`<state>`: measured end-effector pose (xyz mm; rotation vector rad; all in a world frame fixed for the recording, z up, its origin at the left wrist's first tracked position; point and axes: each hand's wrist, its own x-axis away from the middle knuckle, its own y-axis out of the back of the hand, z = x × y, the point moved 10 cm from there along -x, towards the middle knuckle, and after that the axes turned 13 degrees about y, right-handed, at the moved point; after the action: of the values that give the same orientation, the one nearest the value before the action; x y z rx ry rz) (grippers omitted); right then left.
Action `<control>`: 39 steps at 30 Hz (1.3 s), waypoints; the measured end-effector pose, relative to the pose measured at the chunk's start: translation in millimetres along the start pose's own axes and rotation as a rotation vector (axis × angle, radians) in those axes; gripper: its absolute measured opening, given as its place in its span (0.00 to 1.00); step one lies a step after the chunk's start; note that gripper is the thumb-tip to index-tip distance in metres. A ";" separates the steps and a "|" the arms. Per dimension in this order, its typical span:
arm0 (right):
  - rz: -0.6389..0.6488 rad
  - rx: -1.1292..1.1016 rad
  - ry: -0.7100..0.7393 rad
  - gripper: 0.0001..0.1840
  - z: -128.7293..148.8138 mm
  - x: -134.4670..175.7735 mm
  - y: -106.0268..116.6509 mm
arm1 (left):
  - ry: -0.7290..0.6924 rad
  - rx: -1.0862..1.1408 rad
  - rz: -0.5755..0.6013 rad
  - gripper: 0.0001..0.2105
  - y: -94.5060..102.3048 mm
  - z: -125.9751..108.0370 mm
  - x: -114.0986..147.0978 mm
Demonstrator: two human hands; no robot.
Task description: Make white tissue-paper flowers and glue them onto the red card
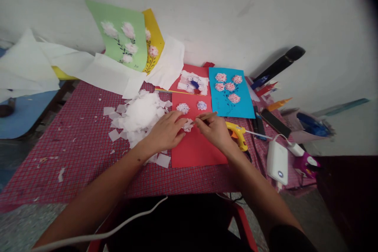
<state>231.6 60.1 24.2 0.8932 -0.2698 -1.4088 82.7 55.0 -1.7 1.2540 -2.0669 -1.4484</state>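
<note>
A sheet of red card (195,151) lies before me, with two speckled paper flowers (202,105) on its upper part. Below them sits a third, white paper flower (188,126), between my hands. My right hand (211,128) pinches a thin brown stick (206,116), its tip at this flower. On the flower's left side rests my left hand (168,130), fingers apart, thumb and fingertips beside the petals. A big heap of white paper squares (141,114) lies just left of that hand.
A yellow glue gun (238,134) lies right of the red card, near a white power bank (277,161). Behind stand a blue flower card (230,106) and a paint-stained tissue (193,82). Green (118,12) and yellow (156,27) cards lean on the wall.
</note>
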 end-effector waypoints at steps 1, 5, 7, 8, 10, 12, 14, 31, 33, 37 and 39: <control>0.005 -0.007 -0.003 0.12 -0.9 0.1 -1.4 | -0.001 -0.002 0.005 0.21 -1.0 0.0 0.1; -0.017 -0.059 -0.027 0.13 -9.2 2.4 -2.4 | 0.003 0.000 0.006 0.20 -1.0 0.5 -0.1; -0.050 -0.108 -0.061 0.13 -15.2 5.4 0.5 | 0.004 0.012 -0.024 0.19 2.9 0.5 -0.5; -0.068 -0.146 -0.084 0.13 -18.0 7.3 2.2 | 0.007 0.019 -0.045 0.18 5.5 0.6 -0.8; -0.107 -0.251 -0.139 0.15 -21.4 11.1 5.4 | 0.033 0.023 -0.072 0.16 9.3 2.3 -2.1; -0.147 -0.365 -0.191 0.16 -21.0 14.5 7.8 | 0.085 0.014 -0.069 0.13 9.8 6.0 -3.9; -0.185 -0.462 -0.225 0.17 -17.4 17.0 9.5 | 0.146 0.025 -0.042 0.10 8.4 9.8 -5.6; -0.366 -0.890 -0.352 0.17 -24.2 40.1 -11.0 | 0.345 0.814 0.213 0.09 -7.6 9.9 -2.4; -0.366 -0.843 -0.311 0.16 -22.4 40.9 -9.6 | 0.341 0.789 0.211 0.10 -8.6 10.2 -2.7; -0.390 -0.616 -0.171 0.16 -11.2 44.6 -0.5 | 0.302 0.724 0.189 0.09 -6.4 5.5 -3.3; -0.429 -0.508 -0.118 0.17 -6.3 49.2 5.3 | 0.258 0.675 0.197 0.10 -8.0 -0.2 -2.8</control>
<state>249.1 16.6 7.2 0.4581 0.2036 -1.8198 88.2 56.3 -8.0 1.3138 -2.4855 -0.4680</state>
